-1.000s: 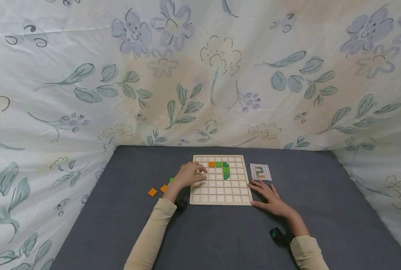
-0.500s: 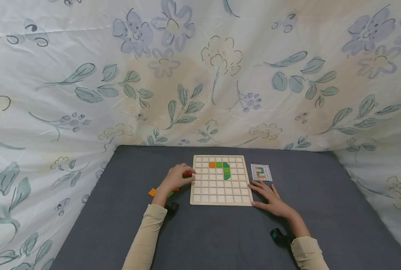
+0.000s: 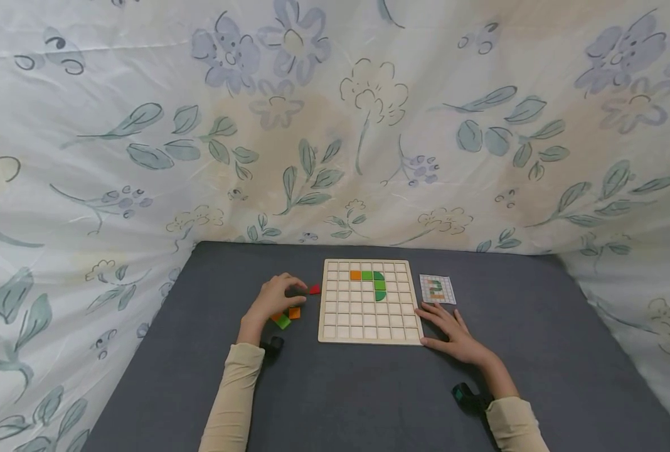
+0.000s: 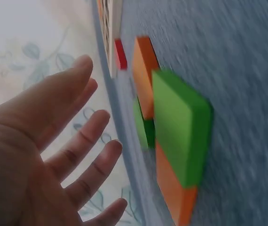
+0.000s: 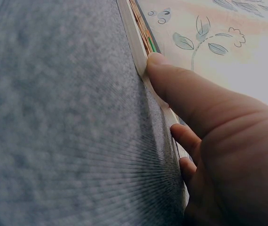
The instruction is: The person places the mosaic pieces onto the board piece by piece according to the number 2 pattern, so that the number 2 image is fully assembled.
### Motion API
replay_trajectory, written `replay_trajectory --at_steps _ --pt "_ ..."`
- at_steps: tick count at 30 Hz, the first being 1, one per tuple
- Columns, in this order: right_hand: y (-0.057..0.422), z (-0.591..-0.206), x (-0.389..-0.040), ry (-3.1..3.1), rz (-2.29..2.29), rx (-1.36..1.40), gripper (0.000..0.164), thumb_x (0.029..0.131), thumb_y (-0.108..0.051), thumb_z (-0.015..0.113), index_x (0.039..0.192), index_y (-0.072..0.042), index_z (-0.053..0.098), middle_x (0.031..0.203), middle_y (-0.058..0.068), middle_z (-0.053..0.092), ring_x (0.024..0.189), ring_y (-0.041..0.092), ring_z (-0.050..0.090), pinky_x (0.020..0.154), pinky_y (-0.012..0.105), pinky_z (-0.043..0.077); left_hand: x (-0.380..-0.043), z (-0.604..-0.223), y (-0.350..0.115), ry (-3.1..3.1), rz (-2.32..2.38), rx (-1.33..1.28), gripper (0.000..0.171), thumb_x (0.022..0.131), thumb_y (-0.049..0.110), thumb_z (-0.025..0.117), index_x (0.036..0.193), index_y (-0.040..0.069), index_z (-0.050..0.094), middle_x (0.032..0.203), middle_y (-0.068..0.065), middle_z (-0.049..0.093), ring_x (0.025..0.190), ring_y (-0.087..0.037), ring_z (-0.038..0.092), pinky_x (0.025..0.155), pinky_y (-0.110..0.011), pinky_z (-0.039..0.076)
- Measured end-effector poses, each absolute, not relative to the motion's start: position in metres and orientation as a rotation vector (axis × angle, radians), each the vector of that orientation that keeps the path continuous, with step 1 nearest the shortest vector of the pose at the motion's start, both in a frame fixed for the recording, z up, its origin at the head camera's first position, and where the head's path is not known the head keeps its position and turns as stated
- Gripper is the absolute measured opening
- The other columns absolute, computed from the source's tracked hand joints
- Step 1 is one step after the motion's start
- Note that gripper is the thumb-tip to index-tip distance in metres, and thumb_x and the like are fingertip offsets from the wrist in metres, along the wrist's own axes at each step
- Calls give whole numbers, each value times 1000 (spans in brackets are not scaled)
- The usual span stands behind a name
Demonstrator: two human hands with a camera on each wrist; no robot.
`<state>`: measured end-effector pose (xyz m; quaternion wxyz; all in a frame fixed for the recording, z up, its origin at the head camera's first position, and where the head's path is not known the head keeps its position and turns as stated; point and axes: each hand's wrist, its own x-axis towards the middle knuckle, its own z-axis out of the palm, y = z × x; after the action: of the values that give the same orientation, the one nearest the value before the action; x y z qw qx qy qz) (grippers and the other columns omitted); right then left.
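Left of the grid board [image 3: 350, 326], my left hand [image 3: 271, 300] hovers by loose tiles, its fingers spread from the thumb around bare air. The left wrist view shows a green square tile [image 4: 176, 127] leaning among orange tiles [image 4: 144, 77], with another green piece [image 4: 144, 125] behind. A red piece [image 3: 315, 289] lies between my left fingertips and the board. My right hand [image 3: 453, 336] rests along the board's right edge, its thumb at the near corner. Set in the board are an orange square [image 3: 356, 275], green squares [image 3: 367, 275] and rounded dark green pieces [image 3: 380, 295].
A small card [image 3: 437, 289] printed with a coloured grid pattern lies right of the board. The dark grey table [image 3: 363, 395] runs back to a floral cloth [image 3: 312, 125]. A black wrist strap [image 3: 467, 398] sits below the right hand.
My left hand has drawn back leftward from over the board to the loose tiles, uncovering the red piece. My right hand has kept its place at the board's edge.
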<state>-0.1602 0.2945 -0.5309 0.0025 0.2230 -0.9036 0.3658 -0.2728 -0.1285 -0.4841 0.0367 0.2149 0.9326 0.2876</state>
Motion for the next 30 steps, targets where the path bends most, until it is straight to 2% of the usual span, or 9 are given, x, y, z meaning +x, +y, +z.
replay_trajectory --at_steps 6,14,30 --pt "295 -531 -160 -2830 1142 707 63 86 -26 65 141 -11 39 148 21 27 137 47 9 100 70 -7 -273 -484 -143 2869 845 614 26 84 25 69 108 16 68 110 -7 57 105 -30 49 94 -56 34" --pt "297 -534 -160 -2825 1132 716 63 86 -26 65 141 -11 39 148 20 27 136 48 10 99 70 -7 -272 -488 -156 2870 785 576 24 83 23 70 106 16 68 104 -6 56 100 -28 51 88 -52 38" --pt "296 -531 -160 -2828 1142 724 63 86 -26 65 142 -12 39 148 20 28 136 48 11 100 70 -6 -268 -482 -161 2836 791 507 24 80 20 73 103 14 69 107 -7 56 104 -29 48 88 -51 40"
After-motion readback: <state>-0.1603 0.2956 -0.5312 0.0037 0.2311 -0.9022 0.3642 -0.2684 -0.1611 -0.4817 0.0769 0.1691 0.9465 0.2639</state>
